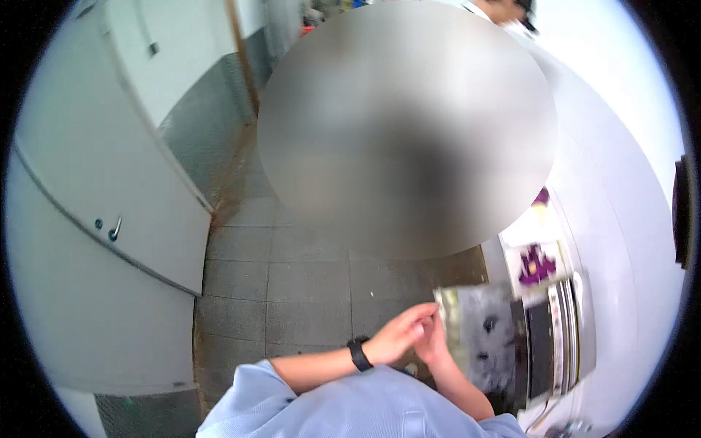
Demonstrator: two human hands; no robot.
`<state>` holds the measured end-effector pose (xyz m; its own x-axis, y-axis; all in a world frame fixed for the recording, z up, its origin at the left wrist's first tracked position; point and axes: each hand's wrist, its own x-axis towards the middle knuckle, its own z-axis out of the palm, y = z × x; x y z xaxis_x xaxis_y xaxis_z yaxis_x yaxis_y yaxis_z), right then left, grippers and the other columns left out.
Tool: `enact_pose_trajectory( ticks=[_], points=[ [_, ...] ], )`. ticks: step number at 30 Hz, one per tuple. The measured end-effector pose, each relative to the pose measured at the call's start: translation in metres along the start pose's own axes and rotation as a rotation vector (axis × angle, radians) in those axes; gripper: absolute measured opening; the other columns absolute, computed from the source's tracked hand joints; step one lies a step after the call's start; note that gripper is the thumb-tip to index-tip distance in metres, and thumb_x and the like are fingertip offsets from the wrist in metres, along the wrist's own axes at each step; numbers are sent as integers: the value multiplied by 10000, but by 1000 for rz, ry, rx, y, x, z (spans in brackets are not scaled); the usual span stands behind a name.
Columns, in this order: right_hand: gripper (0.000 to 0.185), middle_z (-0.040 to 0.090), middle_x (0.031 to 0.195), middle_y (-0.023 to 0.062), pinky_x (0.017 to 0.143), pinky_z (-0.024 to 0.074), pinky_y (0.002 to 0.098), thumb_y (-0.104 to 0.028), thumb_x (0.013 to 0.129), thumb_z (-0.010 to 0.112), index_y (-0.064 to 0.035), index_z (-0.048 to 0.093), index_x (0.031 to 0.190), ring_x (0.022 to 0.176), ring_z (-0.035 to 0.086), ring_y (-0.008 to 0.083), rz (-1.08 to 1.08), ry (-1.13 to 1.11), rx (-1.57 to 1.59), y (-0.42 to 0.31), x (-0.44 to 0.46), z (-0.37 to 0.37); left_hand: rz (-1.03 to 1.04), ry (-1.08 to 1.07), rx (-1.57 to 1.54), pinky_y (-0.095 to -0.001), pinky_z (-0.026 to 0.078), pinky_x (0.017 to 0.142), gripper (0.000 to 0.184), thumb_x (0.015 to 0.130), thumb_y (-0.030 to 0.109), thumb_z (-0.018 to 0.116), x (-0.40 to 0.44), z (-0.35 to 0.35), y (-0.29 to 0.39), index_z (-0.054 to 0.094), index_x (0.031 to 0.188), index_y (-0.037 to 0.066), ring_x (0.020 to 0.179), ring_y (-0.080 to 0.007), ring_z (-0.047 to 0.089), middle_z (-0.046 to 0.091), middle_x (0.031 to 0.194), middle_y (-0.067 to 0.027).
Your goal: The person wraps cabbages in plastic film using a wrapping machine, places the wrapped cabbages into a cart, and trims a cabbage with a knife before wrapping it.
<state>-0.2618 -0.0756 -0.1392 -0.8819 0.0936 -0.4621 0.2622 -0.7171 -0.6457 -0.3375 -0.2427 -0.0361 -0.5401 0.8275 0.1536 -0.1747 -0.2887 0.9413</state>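
My left hand (400,337), below a black wristwatch (359,354), reaches across in front of my body. Its fingers are drawn together against my right hand (434,340), which points upward. The fingertips of both hands meet at the left edge of a grey, smudged panel (475,328) with dark round marks. Whether the fingertips touch that panel or only overlap it in view, I cannot tell. Anything pinched between them is too small or hidden to make out.
A dark and pale striped appliance (544,343) stands against the right wall, with a purple flower pattern (537,265) behind it. A grey door (109,168) with a handle (115,229) is on the left. Grey tiles (307,277) cover the floor. A blurred oval hides the middle; part of a person (511,11) shows above.
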Motion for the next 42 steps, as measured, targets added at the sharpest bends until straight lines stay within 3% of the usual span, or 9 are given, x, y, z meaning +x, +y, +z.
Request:
enact_pose_trajectory(
  ticks=[3,7,10,16,17,20,22,31,42],
  points=[
    [797,546,1423,165,1137,387,487,-727,995,291,-89,447,1445,1323,516,323,166,-308,163,2,22,94,289,105,977,-485,275,1204,714,902,314,646,-14,-35,9,405,1511,32,1469,-385,344,359,1584,-207],
    [934,399,1572,194,1191,303,493,-790,956,280,-70,314,1549,1433,408,317,299,-348,-54,-20,32,147,282,406,1247,-474,314,1187,697,1023,499,454,-36,-101,-31,385,1512,7,1461,-377,369,396,1565,-221],
    [838,389,1583,173,1196,284,487,-703,1005,310,-49,354,1528,1448,394,302,48,-414,-236,-55,21,192,-378,835,394,-458,309,1198,708,1044,535,403,-39,-152,-91,384,1517,9,1442,-355,406,443,1535,-218],
    [570,465,1520,206,1156,341,527,-438,1063,362,-29,506,1433,1416,441,365,-1090,-711,-1666,-34,50,191,-45,365,-1017,-446,323,1199,836,1022,691,243,-2,-93,-33,360,1539,45,1433,-299,427,436,1550,-198],
    [494,510,1468,224,1131,385,486,-370,1048,448,-35,557,1395,1371,487,379,-1285,-680,-1363,-24,65,160,-59,429,-1007,-444,302,1206,852,1017,701,228,-5,-82,-15,351,1544,43,1441,-293,418,437,1554,-188],
    [474,552,1418,242,1093,431,426,-327,1020,533,-16,569,1376,1303,553,369,-477,-139,-1309,-62,117,81,-4,338,-1031,-445,305,1201,916,993,745,188,-17,-77,59,307,1565,39,1442,-292,421,427,1564,-182],
    [473,605,1352,236,1046,469,397,-294,995,590,-7,571,1372,1236,604,351,-547,176,-1510,-110,139,14,99,-50,-1065,-452,394,1150,905,992,741,220,-24,-92,59,331,1553,39,1389,-302,489,457,1525,-222],
    [453,680,1138,224,917,513,479,-424,944,629,-31,687,1161,1064,646,391,-392,596,-2042,-353,120,-197,-287,564,-706,-366,486,884,383,1049,405,481,86,-55,17,601,1143,54,1025,-218,618,665,1119,-102],
    [799,567,1364,287,1024,489,463,-509,818,754,-62,520,1438,1224,592,418,-275,992,-1534,-578,181,-395,-596,525,-597,-364,474,896,325,1025,380,525,290,43,-30,599,1121,79,1023,-207,588,646,1084,-69]
  ],
)
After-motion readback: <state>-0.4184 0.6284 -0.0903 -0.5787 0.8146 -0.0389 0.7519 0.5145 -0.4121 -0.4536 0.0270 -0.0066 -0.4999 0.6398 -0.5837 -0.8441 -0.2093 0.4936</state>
